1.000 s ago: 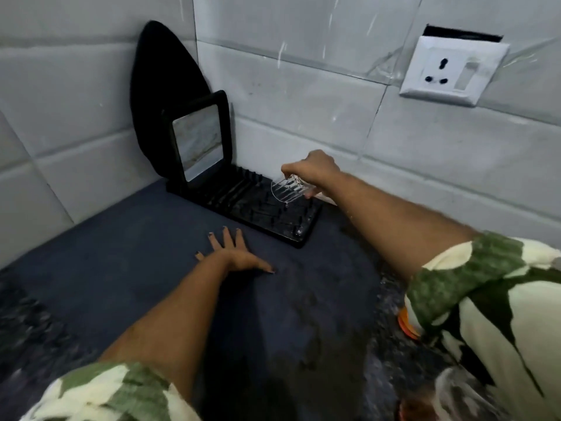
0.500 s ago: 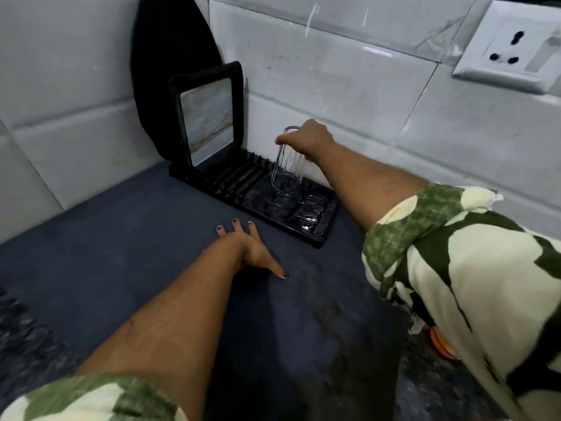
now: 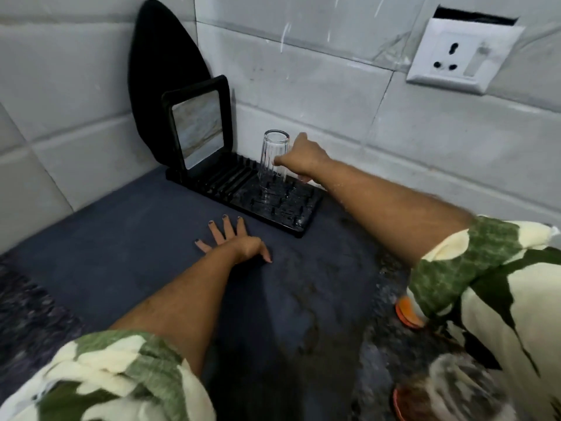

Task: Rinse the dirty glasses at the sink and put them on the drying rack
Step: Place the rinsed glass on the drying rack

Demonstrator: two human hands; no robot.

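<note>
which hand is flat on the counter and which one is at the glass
The left hand lies flat, fingers spread, on the dark blue counter mat. The right hand is at the clear ribbed glass, upside down on the black drying rack.
</note>
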